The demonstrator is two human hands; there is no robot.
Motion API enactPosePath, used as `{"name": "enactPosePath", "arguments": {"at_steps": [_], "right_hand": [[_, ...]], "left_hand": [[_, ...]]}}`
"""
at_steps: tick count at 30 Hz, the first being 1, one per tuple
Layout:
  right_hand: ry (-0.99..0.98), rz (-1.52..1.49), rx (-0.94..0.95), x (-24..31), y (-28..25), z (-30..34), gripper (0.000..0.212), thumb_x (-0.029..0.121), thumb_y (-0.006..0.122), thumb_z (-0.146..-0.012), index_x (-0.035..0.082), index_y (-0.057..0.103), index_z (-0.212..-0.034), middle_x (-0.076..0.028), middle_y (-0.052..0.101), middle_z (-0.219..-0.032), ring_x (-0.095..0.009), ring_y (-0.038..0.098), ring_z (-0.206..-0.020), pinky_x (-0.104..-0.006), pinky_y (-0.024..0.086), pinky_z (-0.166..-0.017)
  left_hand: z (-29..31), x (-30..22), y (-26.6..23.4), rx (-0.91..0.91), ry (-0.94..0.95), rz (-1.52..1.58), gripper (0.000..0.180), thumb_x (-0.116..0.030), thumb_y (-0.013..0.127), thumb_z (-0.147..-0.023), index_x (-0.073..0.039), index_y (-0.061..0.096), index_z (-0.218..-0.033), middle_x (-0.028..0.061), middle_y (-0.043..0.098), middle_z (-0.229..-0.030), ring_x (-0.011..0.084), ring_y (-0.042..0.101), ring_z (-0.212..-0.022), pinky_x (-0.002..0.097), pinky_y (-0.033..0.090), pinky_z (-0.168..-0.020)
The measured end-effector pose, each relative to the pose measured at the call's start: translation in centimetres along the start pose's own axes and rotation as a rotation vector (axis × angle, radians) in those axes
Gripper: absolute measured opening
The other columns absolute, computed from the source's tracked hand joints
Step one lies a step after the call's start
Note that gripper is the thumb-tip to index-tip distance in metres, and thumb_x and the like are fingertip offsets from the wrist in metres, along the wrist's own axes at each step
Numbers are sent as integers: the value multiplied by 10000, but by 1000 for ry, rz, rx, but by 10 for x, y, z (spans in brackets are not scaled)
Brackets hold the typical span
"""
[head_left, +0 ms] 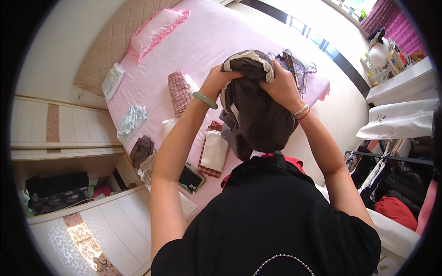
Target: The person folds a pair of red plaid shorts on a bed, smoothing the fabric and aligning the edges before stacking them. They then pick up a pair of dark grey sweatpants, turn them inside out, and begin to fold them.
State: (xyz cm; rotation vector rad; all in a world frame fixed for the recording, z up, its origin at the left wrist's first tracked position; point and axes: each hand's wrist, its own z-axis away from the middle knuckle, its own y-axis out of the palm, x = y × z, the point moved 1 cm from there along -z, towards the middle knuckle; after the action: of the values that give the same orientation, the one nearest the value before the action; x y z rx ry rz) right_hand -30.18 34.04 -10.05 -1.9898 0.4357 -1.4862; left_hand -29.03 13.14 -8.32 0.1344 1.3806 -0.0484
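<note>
A dark grey-brown garment (258,110) with a cream lace edge hangs between my hands in front of my chest; its exact kind I cannot make out. My left hand (219,82), below a green bangle, grips the left side of the lace-trimmed edge. On the opposite side my right hand (282,87), with a silver bracelet and a red cord at the wrist, is closed on the same edge. The cloth drapes down in loose folds. Behind it, a bundle of wire hangers (301,69) lies on the bed.
On the pink bed (207,41) lie a frilled pillow (159,30), a folded checked cloth (178,92), a folded cream cloth (214,151) and a crumpled brown cloth (142,152). An open drawer (124,168) stands at left, a clothes rack (391,158) at right.
</note>
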Motion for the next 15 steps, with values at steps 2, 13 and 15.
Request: {"name": "enactPosePath", "arguments": {"at_steps": [2,13,15], "right_hand": [[-101,32,-172,-5,1,-5,417,182,772,-722,30,533,-1028,-235,654,-916,-450,619,-919,-500,499,-767],[316,-1361,295,1,-4,10,446,22,690,-775,-29,595,-1208,-84,669,-1112,-152,645,-953,-281,534,-835],[323,-1301,362,13,-12,12,415,57,693,-794,-26,598,-1190,-106,674,-1084,-164,649,-943,-305,537,-833]], "left_hand": [[12,-17,15,118,-173,326,370,-42,746,-800,-2,666,-1159,62,703,-1061,138,654,-947,296,534,-867],[3,3,9,-370,439,-1060,362,-274,763,-751,-72,603,-1005,195,695,-943,384,661,-925,457,528,-773],[1,-2,6,-409,355,-1131,401,-174,775,-762,-64,640,-1123,156,716,-990,321,695,-925,385,541,-815]]}}
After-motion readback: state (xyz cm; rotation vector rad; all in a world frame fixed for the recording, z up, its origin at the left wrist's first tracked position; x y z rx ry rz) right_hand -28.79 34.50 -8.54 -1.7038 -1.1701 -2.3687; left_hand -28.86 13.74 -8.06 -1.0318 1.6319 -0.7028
